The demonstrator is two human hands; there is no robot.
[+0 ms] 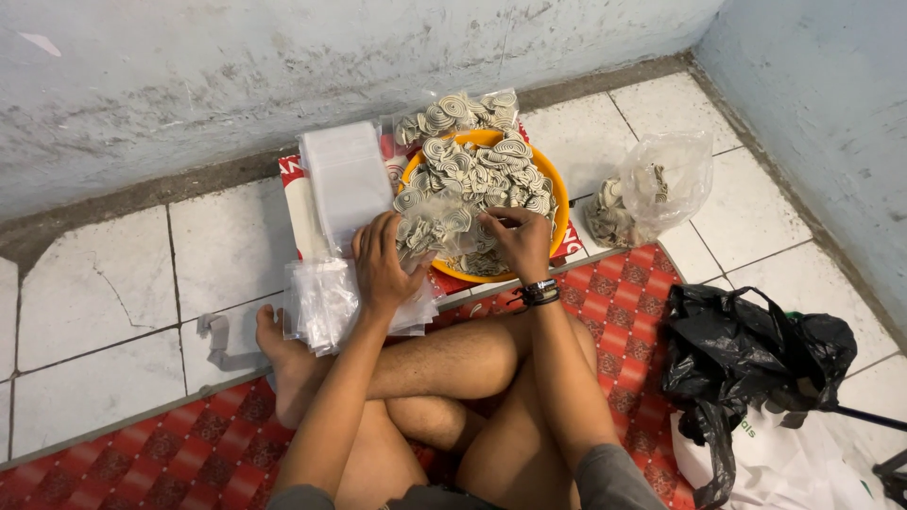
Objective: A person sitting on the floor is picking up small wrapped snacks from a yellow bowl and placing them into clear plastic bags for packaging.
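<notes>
Sitting at frame centre, the small clear bag (436, 234) of spiral crackers lies between my hands, at the near rim of the orange bowl (557, 203). My left hand (383, 266) grips its left side, fingers closed on plastic. My right hand (518, 241) pinches crackers at its mouth. Empty bags (326, 302) lie lower left.
</notes>
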